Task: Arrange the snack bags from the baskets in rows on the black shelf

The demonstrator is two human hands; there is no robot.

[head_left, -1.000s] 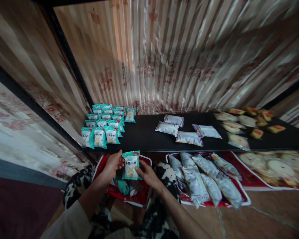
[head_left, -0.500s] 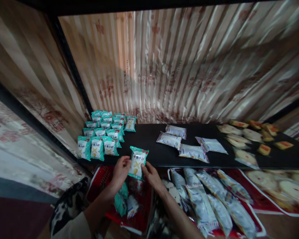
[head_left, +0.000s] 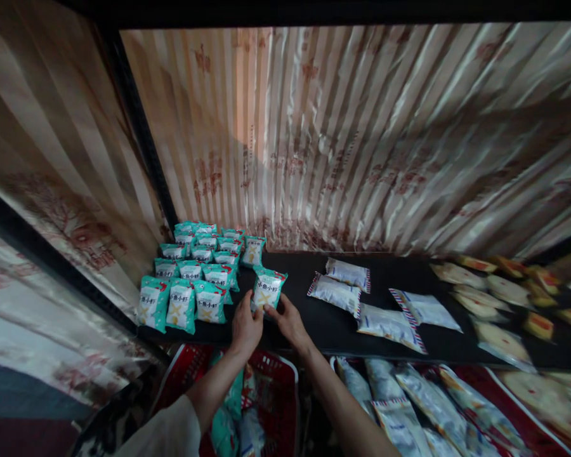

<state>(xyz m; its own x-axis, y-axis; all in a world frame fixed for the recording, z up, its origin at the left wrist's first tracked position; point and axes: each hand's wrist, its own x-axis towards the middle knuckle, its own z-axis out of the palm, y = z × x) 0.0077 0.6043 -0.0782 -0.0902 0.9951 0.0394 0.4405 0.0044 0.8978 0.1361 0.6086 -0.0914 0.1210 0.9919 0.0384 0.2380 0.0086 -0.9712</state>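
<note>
Between my two hands is a small teal and white snack bag point(head_left: 268, 289), held upright just over the black shelf point(head_left: 299, 317). My left hand point(head_left: 247, 325) grips its lower left side, and my right hand point(head_left: 288, 322) grips its lower right side. Both hands have their fingers closed on the bag. Left of it, matching teal snack bags point(head_left: 181, 306) stand in several rows. One more teal bag point(head_left: 254, 252) stands behind, to the right of the rows.
Several white packets point(head_left: 385, 325) lie on the shelf's middle, with flat round packs point(head_left: 504, 343) and small yellow packs point(head_left: 538, 325) at right. Below the front edge are a red basket point(head_left: 292, 387) and more filled containers. A black post point(head_left: 140, 127) rises at left, before striped sheeting point(head_left: 314, 146).
Both hands have carried the snack bag forward, from above the red basket to over the shelf. My left fingers have closed onto it. The view has shifted slightly.
</note>
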